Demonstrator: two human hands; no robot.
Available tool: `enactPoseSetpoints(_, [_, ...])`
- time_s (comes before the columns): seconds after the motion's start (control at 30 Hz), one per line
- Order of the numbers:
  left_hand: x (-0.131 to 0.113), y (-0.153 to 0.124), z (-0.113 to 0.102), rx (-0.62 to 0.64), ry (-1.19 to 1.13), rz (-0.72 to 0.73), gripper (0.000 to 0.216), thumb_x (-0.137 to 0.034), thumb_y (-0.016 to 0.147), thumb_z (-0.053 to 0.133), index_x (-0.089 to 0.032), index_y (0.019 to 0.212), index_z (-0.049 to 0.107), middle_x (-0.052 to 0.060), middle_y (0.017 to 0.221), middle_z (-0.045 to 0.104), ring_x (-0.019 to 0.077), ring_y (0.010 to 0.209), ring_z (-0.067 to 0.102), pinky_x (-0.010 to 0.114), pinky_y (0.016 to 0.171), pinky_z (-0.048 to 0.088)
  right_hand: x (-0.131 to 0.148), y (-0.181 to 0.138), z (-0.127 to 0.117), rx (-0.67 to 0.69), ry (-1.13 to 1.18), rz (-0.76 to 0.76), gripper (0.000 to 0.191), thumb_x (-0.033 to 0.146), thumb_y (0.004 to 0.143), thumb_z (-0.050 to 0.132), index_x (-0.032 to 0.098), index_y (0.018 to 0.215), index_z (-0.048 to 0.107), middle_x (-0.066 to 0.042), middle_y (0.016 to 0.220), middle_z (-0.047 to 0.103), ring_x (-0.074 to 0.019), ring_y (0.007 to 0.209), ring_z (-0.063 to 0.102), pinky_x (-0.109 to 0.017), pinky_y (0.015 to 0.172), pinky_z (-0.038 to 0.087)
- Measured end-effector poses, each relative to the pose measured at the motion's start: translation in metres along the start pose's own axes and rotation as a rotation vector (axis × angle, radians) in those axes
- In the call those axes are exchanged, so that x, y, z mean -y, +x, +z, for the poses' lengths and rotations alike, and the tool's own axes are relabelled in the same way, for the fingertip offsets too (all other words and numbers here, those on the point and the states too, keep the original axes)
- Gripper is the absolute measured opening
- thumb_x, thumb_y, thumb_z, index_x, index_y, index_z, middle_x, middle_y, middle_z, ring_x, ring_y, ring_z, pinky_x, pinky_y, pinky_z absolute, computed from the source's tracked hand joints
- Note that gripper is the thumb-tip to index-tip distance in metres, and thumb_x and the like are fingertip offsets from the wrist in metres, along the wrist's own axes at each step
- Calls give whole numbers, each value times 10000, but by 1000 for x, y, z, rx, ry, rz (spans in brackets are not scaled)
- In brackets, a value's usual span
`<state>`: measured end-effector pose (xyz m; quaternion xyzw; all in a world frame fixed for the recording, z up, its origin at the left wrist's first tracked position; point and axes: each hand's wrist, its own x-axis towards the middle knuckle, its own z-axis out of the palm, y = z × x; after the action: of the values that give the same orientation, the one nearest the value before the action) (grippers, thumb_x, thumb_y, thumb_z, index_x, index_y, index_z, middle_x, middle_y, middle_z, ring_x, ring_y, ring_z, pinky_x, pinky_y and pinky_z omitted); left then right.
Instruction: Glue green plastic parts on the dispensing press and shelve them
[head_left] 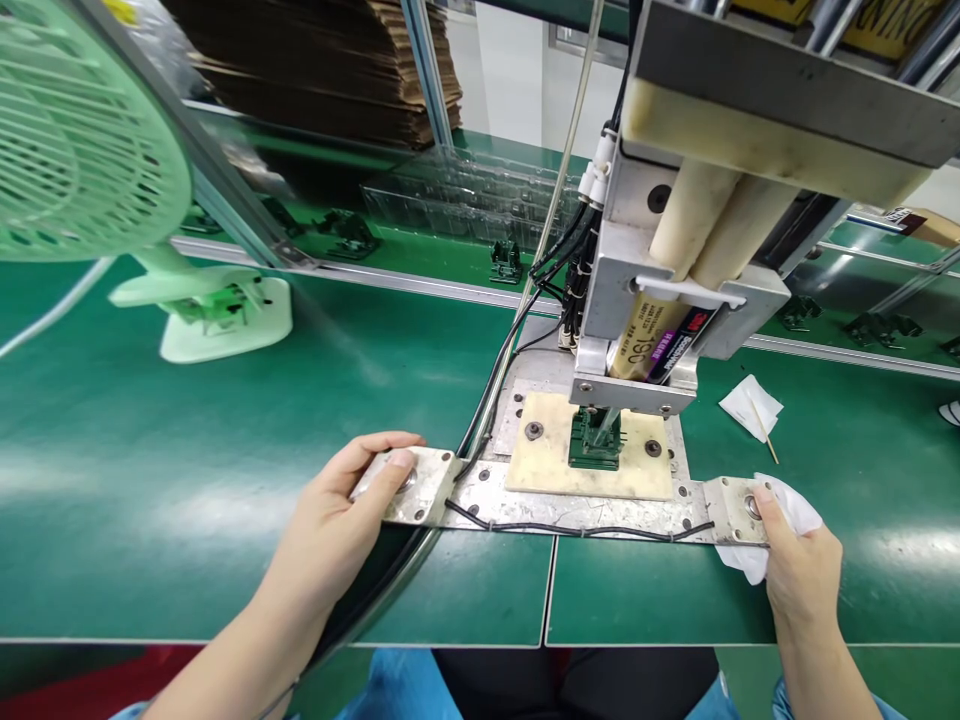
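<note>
So both hands are parked on the metal plate (570, 515), a long flat bar that runs left to right across the green table (187, 500), right at the near edge. It has a button at each end. The left hand (341, 520) lies flat over the left end with fingers loosely spread, thumb tip pressing the left button (407, 478), not gripping anything. The right hand (799, 575) has its fingers curled around a white cloth (795, 515), bunched in the palm, and its thumb sits on the right button (752, 505). A black wire (577, 530) runs along the plate between the two ends.

In the middle of the plate there's a beige pad (660, 470) with a small green part (595, 445) standing on it, directly under the dispenser (660, 300). The dispenser cradle holds a glue cartridge (660, 345), tilted, nozzle pointing down at the part.

Off to the left is a green fan (82, 130), to the right a wipe (750, 405) with a stick lying on it, well clear of the hands
</note>
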<state>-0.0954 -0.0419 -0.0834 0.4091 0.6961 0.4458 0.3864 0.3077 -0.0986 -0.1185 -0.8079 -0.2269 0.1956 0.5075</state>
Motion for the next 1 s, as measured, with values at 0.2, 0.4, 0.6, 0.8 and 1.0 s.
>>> enactPoseSetpoints(0.2, [-5,-2,2,1,6,-5,472,-616,719,687,-233,994,664,4,869,673,155,712,548,218,625,428,-1,-1,-1,-8,-23,9,588,618,579,799,132,907,746,-134,961,750,-354,961,682,-388,744,531])
enactPoseSetpoints(0.4, [-1,1,0,-13,41,28,487,-633,708,677,-226,974,667,18,877,687,180,725,567,248,640,434,0,-2,0,0,-1,26,579,615,568,804,145,901,748,-125,956,754,-360,986,674,-397,767,514])
enactPoseSetpoints(0.6, [7,4,-2,11,14,15,466,-625,739,687,-249,1014,657,-2,923,682,162,750,557,228,658,424,-1,1,1,-11,4,28,583,610,559,814,151,913,754,-115,969,753,-346,983,677,-380,771,517])
enactPoseSetpoints(0.8, [4,1,-1,15,-18,-18,509,-654,703,708,-249,1007,655,-4,898,676,153,740,543,223,652,413,3,-3,0,-14,10,16,578,600,561,812,146,914,756,-115,969,753,-347,984,677,-392,807,523])
enactPoseSetpoints(1.0, [4,2,-1,19,-43,-30,547,-675,677,725,-248,1011,647,-9,897,665,146,738,530,223,653,401,2,-3,0,-6,18,14,567,594,564,816,151,914,758,-104,952,754,-336,978,678,-369,783,517])
